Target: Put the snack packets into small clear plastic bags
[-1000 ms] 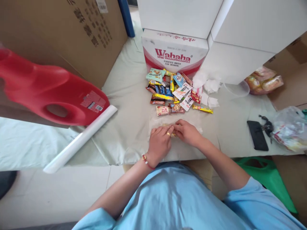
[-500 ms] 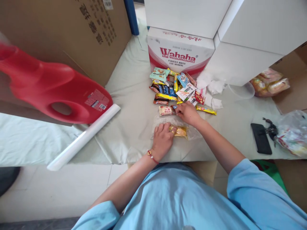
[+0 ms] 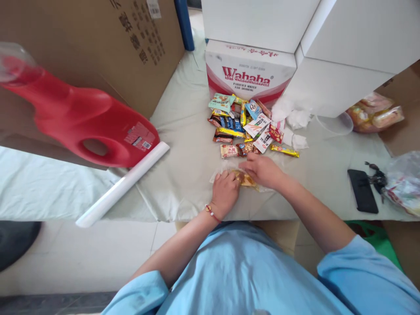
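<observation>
My left hand [image 3: 225, 190] lies over the left part of a yellow snack packet [image 3: 246, 178], its fingers curled down on it. Around that packet is a thin clear plastic film [image 3: 226, 167] on the cloth. My right hand [image 3: 262, 169] is at the film's far edge, thumb and fingers pinched together on it. Just beyond my hands lie a cream snack packet [image 3: 229, 151] and a brown snack packet [image 3: 246, 149], side by side. Behind them sits a heap of small wrapped snacks [image 3: 234, 124], with white sachets on its right side.
A red jug [image 3: 108, 127] lies at the left beside a white roll [image 3: 124, 186]. Behind the snacks stands a Wahaba carton [image 3: 247, 72]. Crumpled white tissues [image 3: 298, 119], a clear bowl [image 3: 337, 127], a black phone [image 3: 362, 191], keys [image 3: 378, 178] and a plastic bag [image 3: 405, 183] are at the right.
My right hand has come back from the brown packet to the clear film, and that packet now shows fully. The film's far edge has drawn nearer the yellow packet. My left hand stays on it.
</observation>
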### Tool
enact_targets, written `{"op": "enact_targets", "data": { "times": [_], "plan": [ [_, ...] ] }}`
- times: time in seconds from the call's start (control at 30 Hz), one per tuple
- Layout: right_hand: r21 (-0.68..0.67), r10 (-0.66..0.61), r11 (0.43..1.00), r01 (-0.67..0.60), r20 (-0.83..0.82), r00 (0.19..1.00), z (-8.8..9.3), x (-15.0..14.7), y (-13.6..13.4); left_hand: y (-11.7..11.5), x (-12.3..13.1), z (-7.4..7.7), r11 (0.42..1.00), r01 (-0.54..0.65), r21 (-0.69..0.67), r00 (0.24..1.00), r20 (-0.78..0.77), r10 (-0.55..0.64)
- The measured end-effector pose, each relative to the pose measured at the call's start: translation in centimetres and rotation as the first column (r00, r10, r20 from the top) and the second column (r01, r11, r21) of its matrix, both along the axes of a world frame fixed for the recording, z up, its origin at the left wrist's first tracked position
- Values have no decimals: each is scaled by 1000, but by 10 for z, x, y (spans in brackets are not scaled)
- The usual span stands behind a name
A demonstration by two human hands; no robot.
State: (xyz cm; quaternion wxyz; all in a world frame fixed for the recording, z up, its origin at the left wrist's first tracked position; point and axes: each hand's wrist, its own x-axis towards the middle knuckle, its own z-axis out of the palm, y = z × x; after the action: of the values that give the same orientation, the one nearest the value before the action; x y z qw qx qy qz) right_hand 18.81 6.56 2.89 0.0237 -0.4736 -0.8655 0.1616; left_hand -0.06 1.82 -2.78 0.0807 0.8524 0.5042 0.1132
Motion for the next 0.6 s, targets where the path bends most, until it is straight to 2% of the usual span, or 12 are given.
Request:
{"op": "enact_targets", "data": {
  "times": [0.07,0.13,0.2,0.23,0.27,0.33,0.4,0.43,0.47,0.5,0.53,0.6],
  "plan": [
    [-39,-10,999,12,36,999,-5,-2,-27,-1,-3,-3,998,-63,-9,996,55,63],
    [-79,-42,996,45,37,998,-15,-4,-48,-4,-10,-9,997,-62,-44,985,158,68],
    [-116,-72,991,72,5,997,-25,-7,-62,-6,-21,-15,996,-31,-89,943,328,59],
    [-130,-88,988,85,-17,996,-30,-8,-66,-5,-28,-18,992,-47,-115,899,427,92],
    [-139,-104,985,98,-40,994,-34,-8,-68,-4,-35,-20,984,-102,-148,836,524,165],
    [-145,-111,984,101,-62,992,-37,-10,-70,6,-46,-21,927,-286,-244,644,667,374],
    [-129,-83,989,78,-35,996,-35,-12,-70,24,-51,-17,845,-419,-334,461,723,514],
    [-118,-60,991,58,-9,998,-32,-13,-69,34,-50,-13,823,-441,-358,417,731,540],
    [-108,-38,993,40,20,999,-29,-14,-69,46,-46,-8,822,-432,-370,416,727,546],
    [-98,-23,995,28,48,999,-26,-16,-68,56,-41,-2,832,-407,-377,450,710,542],
    [-88,-15,996,21,69,997,-23,-17,-68,65,-35,3,846,-372,-381,512,676,530],
    [-76,-4,997,11,91,996,-20,-20,-67,77,-24,11,883,-285,-373,696,553,458]
  ]
}}
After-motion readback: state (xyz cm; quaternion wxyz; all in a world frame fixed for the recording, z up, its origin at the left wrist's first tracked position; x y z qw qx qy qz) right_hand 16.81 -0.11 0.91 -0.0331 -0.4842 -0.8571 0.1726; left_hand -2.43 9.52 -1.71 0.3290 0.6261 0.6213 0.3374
